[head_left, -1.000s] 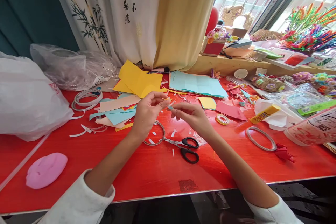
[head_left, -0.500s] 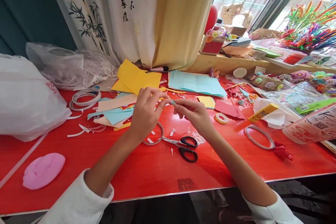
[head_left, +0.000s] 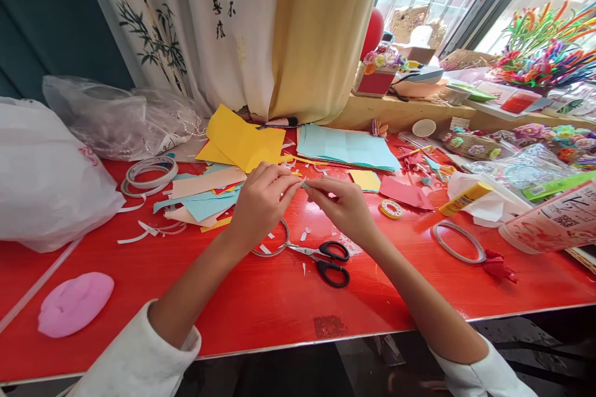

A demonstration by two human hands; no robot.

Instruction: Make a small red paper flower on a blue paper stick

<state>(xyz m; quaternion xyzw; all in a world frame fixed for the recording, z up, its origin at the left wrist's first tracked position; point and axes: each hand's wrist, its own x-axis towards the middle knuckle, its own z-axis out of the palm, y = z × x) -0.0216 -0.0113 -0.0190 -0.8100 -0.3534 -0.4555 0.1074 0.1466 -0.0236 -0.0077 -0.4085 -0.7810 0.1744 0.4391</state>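
Between the fingertips of both hands is a small light blue piece of paper point(head_left: 304, 185), mostly covered by the fingers. My left hand point(head_left: 263, 201) pinches its left side, and my right hand point(head_left: 342, 205) pinches the other. The two hands almost meet above the red table point(head_left: 279, 304). Below them lie black-handled scissors point(head_left: 333, 273), their blades reaching a roll of tape point(head_left: 287, 237) that is partly hidden by my left hand. White paper scraps point(head_left: 305, 234) are scattered close by.
Yellow sheets point(head_left: 246, 136), light blue sheets point(head_left: 349, 147) and cut strips point(head_left: 209, 201) lie behind and left. To the right are red paper point(head_left: 405, 192), a glue stick point(head_left: 465, 199), a tape ring point(head_left: 459, 242) and a paper cup point(head_left: 554, 217). A white bag point(head_left: 51, 180) stands left.
My fingertips have drawn closer together, and less of the blue paper shows between them. Both hands have sunk slightly. The scissors and tape rolls lie as before.
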